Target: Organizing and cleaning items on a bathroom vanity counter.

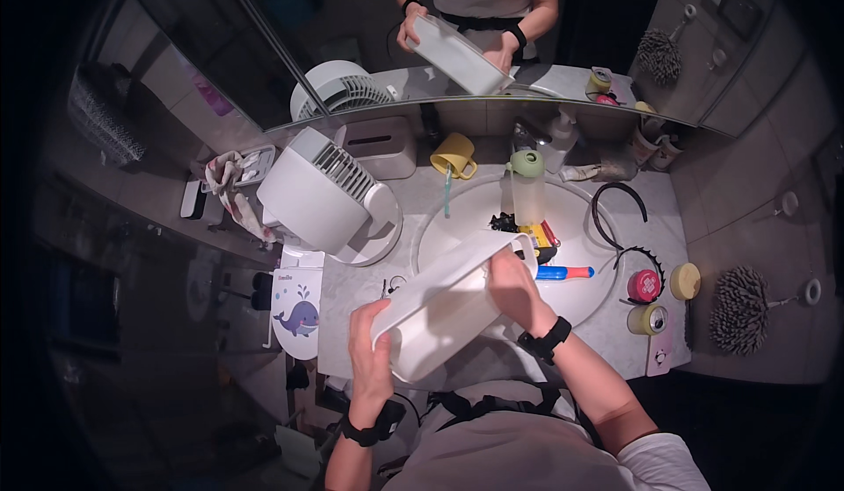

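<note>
A long white plastic storage box [435, 333] is tilted over the near part of the washbasin [593, 293]. My left hand [370, 342] grips its left end, the thumb over the rim. Inside the right end is my right hand [517, 286], its fingertips hidden from me. Beyond the box, the basin holds a clear bottle with a green lid [527, 191], a blue tool handle with a red end [564, 273], a yellow-and-red item [542, 234] and a black hair claw clip [503, 221].
At left stand a white fan [316, 201] and a tissue box [382, 148]. A yellow mug [453, 153] lies tipped near a teal toothbrush [448, 191]. Headbands [600, 217], a pink round container [644, 286] and an open can [647, 319] sit at right. A mirror [461, 29] spans the back.
</note>
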Available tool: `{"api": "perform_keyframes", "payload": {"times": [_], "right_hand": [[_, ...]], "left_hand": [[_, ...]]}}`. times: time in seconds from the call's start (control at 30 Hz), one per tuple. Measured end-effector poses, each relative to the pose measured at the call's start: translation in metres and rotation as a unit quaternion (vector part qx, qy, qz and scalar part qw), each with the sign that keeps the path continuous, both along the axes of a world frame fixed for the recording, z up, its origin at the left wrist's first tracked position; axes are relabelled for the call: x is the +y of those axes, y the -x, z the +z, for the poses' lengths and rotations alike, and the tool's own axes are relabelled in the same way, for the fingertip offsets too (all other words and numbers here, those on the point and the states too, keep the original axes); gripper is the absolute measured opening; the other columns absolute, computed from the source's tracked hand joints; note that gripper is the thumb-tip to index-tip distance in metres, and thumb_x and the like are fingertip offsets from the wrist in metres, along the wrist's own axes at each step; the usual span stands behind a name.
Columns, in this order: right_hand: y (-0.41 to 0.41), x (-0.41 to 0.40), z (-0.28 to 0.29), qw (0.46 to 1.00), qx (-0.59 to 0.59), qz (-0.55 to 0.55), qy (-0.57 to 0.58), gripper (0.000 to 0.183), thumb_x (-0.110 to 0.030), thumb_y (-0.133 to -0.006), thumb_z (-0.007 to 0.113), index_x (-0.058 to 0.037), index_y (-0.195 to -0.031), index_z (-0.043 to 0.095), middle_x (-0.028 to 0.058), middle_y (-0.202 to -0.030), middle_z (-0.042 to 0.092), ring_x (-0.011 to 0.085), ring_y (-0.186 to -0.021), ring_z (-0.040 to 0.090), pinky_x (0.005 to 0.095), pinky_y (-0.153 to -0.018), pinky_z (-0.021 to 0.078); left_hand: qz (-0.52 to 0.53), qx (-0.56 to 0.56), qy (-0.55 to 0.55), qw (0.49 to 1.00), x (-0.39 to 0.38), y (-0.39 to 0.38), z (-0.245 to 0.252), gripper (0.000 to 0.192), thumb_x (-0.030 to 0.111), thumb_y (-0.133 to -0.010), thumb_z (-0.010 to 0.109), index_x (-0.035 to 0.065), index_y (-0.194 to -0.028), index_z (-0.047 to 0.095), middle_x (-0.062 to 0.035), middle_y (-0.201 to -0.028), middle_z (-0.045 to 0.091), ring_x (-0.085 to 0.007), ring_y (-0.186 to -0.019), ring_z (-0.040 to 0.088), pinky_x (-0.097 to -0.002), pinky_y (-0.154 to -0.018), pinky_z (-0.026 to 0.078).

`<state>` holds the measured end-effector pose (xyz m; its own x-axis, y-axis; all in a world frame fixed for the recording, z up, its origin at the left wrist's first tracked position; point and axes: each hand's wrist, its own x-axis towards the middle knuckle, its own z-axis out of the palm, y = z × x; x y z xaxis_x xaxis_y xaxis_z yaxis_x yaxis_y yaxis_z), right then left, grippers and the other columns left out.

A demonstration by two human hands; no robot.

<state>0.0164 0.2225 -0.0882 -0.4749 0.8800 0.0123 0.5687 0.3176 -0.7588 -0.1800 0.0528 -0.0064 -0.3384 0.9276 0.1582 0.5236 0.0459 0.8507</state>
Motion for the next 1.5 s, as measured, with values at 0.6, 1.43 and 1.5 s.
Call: {"api": "perform_keyframes", "payload": {"times": [0.6, 1.43, 1.5], "right_hand": [[0.036, -0.063, 0.050, 0.943, 0.069, 0.296, -0.134, 0.037, -0.005, -0.082, 0.054, 0.0016, -0.118, 0.061, 0.0166, -0.120, 0.061, 0.0351, -0.107, 0.059, 0.0429, -0.087, 0.0504], [0.001, -0.031, 0.029, 0.976, 0.002, 0.147, -0.159, 0.027, -0.010, -0.079, 0.055, -0.0062, -0.103, 0.067, 0.0057, -0.093, 0.061, 0.0247, -0.086, 0.064, 0.0390, -0.069, 0.0483], [-0.003, -0.019, 0.020, 0.957, -0.142, 0.048, -0.246, 0.020, -0.008, -0.078, 0.055, -0.0048, -0.095, 0.064, 0.0069, -0.088, 0.058, 0.0262, -0.077, 0.064, 0.0367, -0.061, 0.0486]], "left_hand": [[0.017, -0.133, 0.025, 0.991, 0.004, -0.009, -0.018, 0.058, 0.049, -0.100, 0.037, -0.0012, -0.124, 0.054, -0.0156, -0.117, 0.059, -0.0267, -0.111, 0.054, -0.0357, -0.099, 0.039], [0.046, -0.256, 0.078, 0.963, -0.005, -0.009, -0.043, 0.056, 0.049, -0.101, 0.037, 0.0004, -0.125, 0.053, -0.0121, -0.116, 0.060, -0.0203, -0.110, 0.054, -0.0318, -0.098, 0.039], [0.047, -0.263, 0.084, 0.960, -0.005, -0.009, -0.037, 0.057, 0.049, -0.101, 0.037, 0.0004, -0.125, 0.054, -0.0125, -0.116, 0.060, -0.0207, -0.110, 0.054, -0.0321, -0.098, 0.040]]}}
